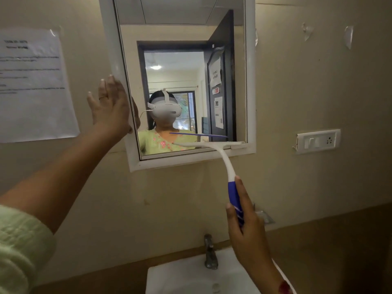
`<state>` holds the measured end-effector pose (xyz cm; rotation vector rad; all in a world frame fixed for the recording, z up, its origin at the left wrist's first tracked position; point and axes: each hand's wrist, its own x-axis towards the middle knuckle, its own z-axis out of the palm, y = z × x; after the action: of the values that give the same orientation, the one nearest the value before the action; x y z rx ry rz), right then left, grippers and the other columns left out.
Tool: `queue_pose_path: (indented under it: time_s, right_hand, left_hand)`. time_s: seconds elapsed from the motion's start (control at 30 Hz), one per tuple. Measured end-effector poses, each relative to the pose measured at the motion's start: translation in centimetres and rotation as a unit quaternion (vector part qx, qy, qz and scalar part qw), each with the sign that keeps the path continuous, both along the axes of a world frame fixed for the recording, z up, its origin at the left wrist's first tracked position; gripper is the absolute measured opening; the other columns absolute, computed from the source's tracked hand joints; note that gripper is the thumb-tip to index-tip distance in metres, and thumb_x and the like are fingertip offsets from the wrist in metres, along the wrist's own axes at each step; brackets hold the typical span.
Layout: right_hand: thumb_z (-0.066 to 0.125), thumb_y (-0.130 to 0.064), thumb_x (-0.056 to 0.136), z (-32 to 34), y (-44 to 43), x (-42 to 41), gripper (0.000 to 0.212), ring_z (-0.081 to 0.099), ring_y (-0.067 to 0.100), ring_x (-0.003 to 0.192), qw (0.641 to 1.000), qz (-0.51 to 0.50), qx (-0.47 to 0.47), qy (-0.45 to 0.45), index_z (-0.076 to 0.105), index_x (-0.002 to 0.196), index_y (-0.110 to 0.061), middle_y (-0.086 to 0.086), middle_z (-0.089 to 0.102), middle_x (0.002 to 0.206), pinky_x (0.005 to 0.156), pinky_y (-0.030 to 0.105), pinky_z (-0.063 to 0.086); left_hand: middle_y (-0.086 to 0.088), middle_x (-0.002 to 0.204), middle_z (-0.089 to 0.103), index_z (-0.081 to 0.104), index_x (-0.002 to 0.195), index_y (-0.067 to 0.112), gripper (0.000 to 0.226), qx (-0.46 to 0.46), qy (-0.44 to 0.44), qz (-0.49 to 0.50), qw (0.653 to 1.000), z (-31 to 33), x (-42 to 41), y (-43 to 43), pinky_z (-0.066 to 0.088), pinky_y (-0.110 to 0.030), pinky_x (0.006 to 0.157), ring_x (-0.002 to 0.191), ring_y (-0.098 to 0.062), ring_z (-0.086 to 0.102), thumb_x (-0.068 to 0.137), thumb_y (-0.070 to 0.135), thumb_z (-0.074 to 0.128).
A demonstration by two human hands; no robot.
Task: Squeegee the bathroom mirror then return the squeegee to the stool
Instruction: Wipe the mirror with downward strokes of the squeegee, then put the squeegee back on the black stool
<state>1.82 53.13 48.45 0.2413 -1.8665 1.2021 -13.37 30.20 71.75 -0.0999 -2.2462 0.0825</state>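
A white-framed mirror [251,81] hangs on the beige wall ahead of me. The squeegee [226,160], white with a blue grip, has its blade lying flat along the bottom right of the glass, just above the lower frame. My right hand [247,228] is closed around the blue grip below the mirror. My left hand [112,105] rests flat with fingers spread against the mirror's left frame edge, holding nothing. The stool is out of view.
A white sink [180,276] with a metal tap [210,253] sits directly below my right hand. A printed paper notice [34,85] is taped on the wall at left. A switch and socket plate [318,141] is on the wall at right.
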Motion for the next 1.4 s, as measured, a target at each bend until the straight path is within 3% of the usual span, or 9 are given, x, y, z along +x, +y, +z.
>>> queue_pose_path:
  time_s: [0.1,0.23,0.33,0.43,0.7,0.9,1.03,1.17,1.4]
  right_hand:
    - [0.041,-0.043,0.087,-1.0,-0.9,1.6,0.056,0.054,0.009,0.056,0.999,0.04,0.007,-0.03,0.016,0.136,-0.057,-0.007,0.056,0.073,0.049,0.014,0.045]
    - [0.044,-0.042,0.085,-2.8,-1.1,2.7,0.056,0.059,-0.002,0.076,0.994,0.065,-0.015,-0.087,0.02,0.134,-0.057,-0.039,0.054,0.095,0.059,0.005,0.044]
    - [0.048,-0.042,0.081,-4.1,-0.6,3.2,0.054,0.06,0.003,0.064,0.988,0.071,-0.048,-0.125,0.028,0.127,-0.06,-0.031,0.059,0.088,0.053,0.008,0.043]
    - [0.05,-0.046,0.078,-4.9,0.0,4.1,0.049,0.061,0.004,0.07,0.973,0.107,-0.06,-0.194,0.032,0.116,-0.071,-0.038,0.056,0.096,0.059,0.014,0.048]
    - [0.054,-0.044,0.086,-4.3,1.5,5.6,0.039,0.058,0.002,0.065,0.894,0.26,0.058,-0.359,0.04,0.12,-0.058,-0.012,0.064,0.078,0.06,0.014,0.047]
    - [0.061,-0.042,0.083,-4.4,1.9,7.3,0.043,0.059,0.001,0.064,0.846,0.306,0.083,-0.429,0.041,0.121,-0.048,-0.006,0.061,0.099,0.044,0.013,0.043]
    - [0.068,-0.041,0.078,-5.6,2.7,8.2,0.04,0.057,0.009,0.053,0.816,0.326,0.086,-0.47,0.047,0.112,-0.041,0.003,0.062,0.092,0.04,0.019,0.042]
    - [0.067,-0.04,0.079,-7.4,3.0,8.4,0.03,0.05,0.001,0.036,0.791,0.346,0.095,-0.495,0.047,0.101,-0.04,0.003,0.062,0.083,0.038,0.017,0.04]
    - [0.059,-0.034,0.086,-10.2,0.8,9.3,0.03,0.049,0.008,0.048,0.744,0.41,0.149,-0.506,0.051,0.114,-0.025,0.004,0.06,0.086,0.038,0.014,0.038]
  left_hand:
    - [-0.017,0.155,0.006,0.006,0.148,0.008,0.108,0.054,0.067,-0.083,0.993,-5.0,0.8,-0.9,0.012,-0.058,0.11,0.142,-0.036,0.007,0.07,0.021,0.079]
    - [-0.016,0.155,0.012,0.014,0.149,0.009,0.095,0.194,0.008,-0.14,0.971,-15.3,3.4,-2.4,0.02,-0.057,0.108,0.14,-0.035,0.014,0.077,0.03,0.073]
    - [-0.011,0.157,0.011,0.009,0.15,0.014,0.098,0.245,-0.082,-0.144,0.955,-22.1,6.1,-3.4,0.017,-0.054,0.112,0.143,-0.031,0.01,0.077,0.036,0.072]
    - [-0.008,0.156,0.012,0.012,0.149,0.015,0.098,0.254,-0.149,-0.139,0.946,-25.1,8.5,-4.4,0.014,-0.047,0.114,0.143,-0.027,0.012,0.076,0.036,0.073]
    - [-0.009,0.153,0.022,0.027,0.146,0.015,0.091,0.323,-0.165,-0.06,0.93,-27.8,15.8,-6.8,0.021,-0.048,0.112,0.14,-0.03,0.021,0.073,0.035,0.076]
    - [-0.007,0.153,0.018,0.023,0.148,0.018,0.09,0.358,-0.256,0.044,0.897,-33.8,22.7,-5.3,0.026,-0.043,0.112,0.141,-0.026,0.019,0.076,0.043,0.071]
    - [-0.007,0.152,0.02,0.027,0.146,0.018,0.084,0.395,-0.263,0.095,0.875,-36.1,27.0,-3.4,0.029,-0.045,0.11,0.139,-0.028,0.022,0.078,0.039,0.071]
    - [-0.005,0.152,0.017,0.028,0.146,0.02,0.083,0.43,-0.267,0.149,0.849,-38.8,31.7,-2.2,0.028,-0.046,0.11,0.139,-0.028,0.021,0.078,0.041,0.07]
    - [-0.009,0.146,0.028,0.035,0.142,0.018,0.079,0.518,-0.257,0.245,0.778,-42.6,38.8,-0.8,0.031,-0.037,0.107,0.134,-0.027,0.03,0.076,0.036,0.074]
